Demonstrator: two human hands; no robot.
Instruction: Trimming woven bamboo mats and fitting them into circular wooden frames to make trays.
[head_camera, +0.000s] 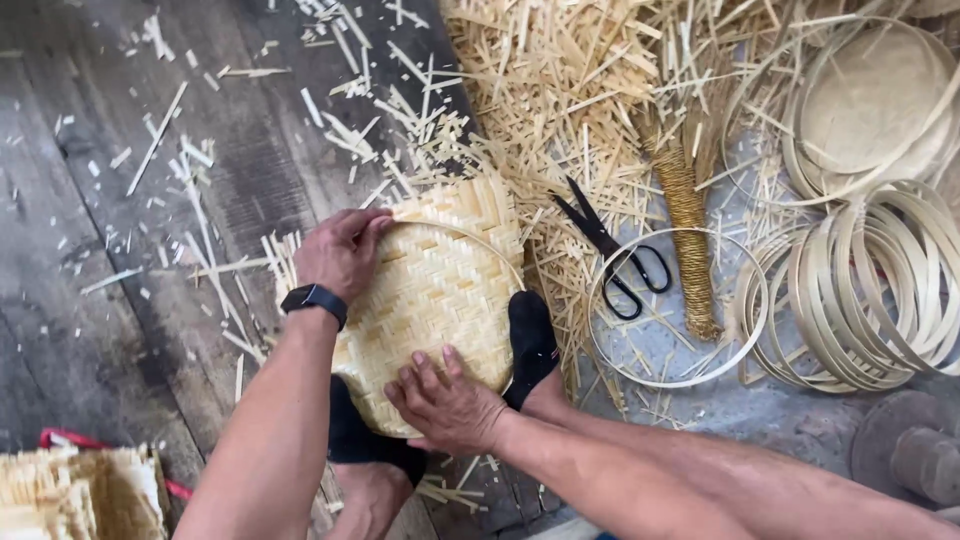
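left hand (342, 252) spread flat, fingers together, on the upper left edge of the woven bamboo mat (432, 300). pale herringbone weave, bent under a thin hoop, pinned between black-socked feet (530, 340). right hand (447, 405) pressed on its near edge, fingers splayed. likely mid-shaping; next, firmer seating of the rim. black scissors (612, 255) just right of the mat.

Single head cam, worn by the person, looking steeply down onto the floor (120, 250) from close range. Woven bamboo tray (440, 300) sits just left of frame centre, arms entering from the bottom edge toward it. Right of the tray: black scissors (615, 255), then stacked bamboo hoops (870, 290) at the far right edge. No 2nd view, so no overlap.
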